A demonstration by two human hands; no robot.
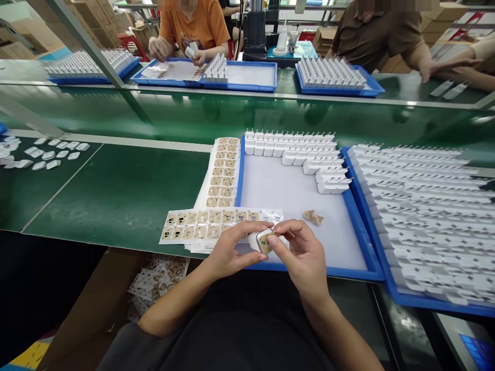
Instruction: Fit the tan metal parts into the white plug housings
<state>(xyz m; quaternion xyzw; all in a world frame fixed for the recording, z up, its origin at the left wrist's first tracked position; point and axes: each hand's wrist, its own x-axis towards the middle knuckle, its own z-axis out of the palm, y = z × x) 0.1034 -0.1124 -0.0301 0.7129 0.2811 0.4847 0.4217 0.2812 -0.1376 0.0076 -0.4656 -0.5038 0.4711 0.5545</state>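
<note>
My left hand (231, 251) is closed round a small white plug charger (253, 241) above the front edge of a blue-rimmed tray (301, 185). On the charger's facing end lies a tan-backed sticker (264, 242), and my right hand (305, 252) pinches its edge between thumb and forefinger. Whether the whole sticker or only its backing is gripped, I cannot tell. Left of my hands, a sheet of tan stickers (201, 233) lies across the tray's corner. Crumpled tan backing scraps (312, 217) rest inside the tray. Rows of white plug chargers (294, 144) stand at its back, pins up.
A second tray of chargers (433, 221) stands at the right. More sticker sheets (222, 175) are stacked left of the tray. Loose white pieces (48, 154) lie far left. A box of used sheets (158, 278) sits below the bench. Co-workers (193, 26) sit opposite.
</note>
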